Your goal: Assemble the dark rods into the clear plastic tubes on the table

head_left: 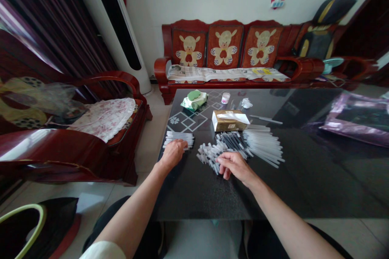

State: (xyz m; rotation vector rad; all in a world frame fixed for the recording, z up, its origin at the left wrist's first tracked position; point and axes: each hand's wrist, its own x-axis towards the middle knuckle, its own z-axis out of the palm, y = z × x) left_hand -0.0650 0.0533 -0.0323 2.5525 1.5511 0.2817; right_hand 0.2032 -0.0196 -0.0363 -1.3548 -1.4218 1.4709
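My left hand (174, 151) rests over a row of white pen-like sticks (179, 135) at the table's left side. Its fingers are bent and close together; what lies under them is hidden. My right hand (235, 166) is at the near edge of a loose pile of short whitish caps (208, 151). Thumb and forefinger are pinched together there, and anything between them is too small to tell. Behind the caps lies a bunch of thin dark pen refills (232, 141). Right of it, long translucent white tubes (263, 143) are fanned out.
On the dark glossy table (304, 186) stand a gold tissue box (229, 125), a green wipes pack (194, 100), a small white tub (225, 98) and crumpled tissue (246, 103). A purple plastic package (355, 119) lies right. Wooden seats (118, 77) flank the table's left and far sides.
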